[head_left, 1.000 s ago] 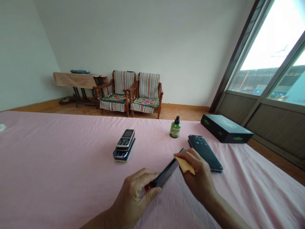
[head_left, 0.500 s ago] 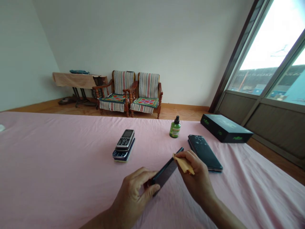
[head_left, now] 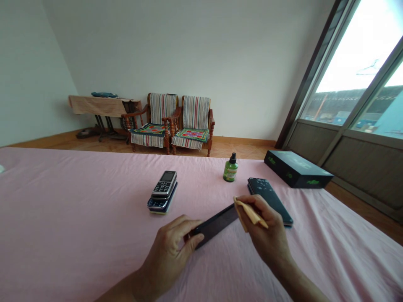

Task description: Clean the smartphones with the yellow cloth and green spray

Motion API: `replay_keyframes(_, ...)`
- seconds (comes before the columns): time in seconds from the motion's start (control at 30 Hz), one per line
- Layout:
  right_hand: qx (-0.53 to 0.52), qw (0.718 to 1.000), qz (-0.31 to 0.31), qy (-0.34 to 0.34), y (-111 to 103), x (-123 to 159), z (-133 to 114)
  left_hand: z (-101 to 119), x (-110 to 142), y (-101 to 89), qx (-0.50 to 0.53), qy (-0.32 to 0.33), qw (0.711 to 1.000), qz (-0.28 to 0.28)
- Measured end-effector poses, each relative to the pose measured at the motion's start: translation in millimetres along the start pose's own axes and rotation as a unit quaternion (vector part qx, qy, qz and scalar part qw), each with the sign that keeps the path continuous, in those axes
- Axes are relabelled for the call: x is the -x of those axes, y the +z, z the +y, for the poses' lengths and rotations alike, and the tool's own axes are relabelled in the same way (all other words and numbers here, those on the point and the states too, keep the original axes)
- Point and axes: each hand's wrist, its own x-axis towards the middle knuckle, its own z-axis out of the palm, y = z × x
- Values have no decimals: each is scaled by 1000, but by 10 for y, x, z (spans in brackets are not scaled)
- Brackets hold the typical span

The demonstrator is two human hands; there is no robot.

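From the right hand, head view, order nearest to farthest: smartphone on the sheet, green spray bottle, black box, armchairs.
From the right hand:
1. Dark smartphone, just ahead, on the sheet.
2. Green spray bottle and black box: too close to call; bottle ahead-left, box ahead-right.
3. Wooden armchairs, beyond the bed, by the far wall.

Nothing here is legible, not even the green bottle's label (head_left: 231,173).

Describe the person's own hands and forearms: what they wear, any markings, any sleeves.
The left hand and right hand are bare: no gloves, and no ring, watch or bracelet shows. The left forearm and right forearm are bare down to the picture's lower edge, with no sleeve in view.
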Motion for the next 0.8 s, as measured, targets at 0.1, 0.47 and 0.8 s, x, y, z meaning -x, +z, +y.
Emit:
replay_keyframes(0.1, 64, 997, 44, -7, -68, -85, 155, -39, -18, -8, -10, 7, 1000, 10)
replay_keyframes(0.47, 175, 982, 8, -65, -78, -101, 246, 5, -21, -8, -9, 34, 999, 15)
replay_keyframes(0.8, -20, 985, 59, 162, -45, -155, 333, 14, -26, -15, -10, 17, 1000, 18)
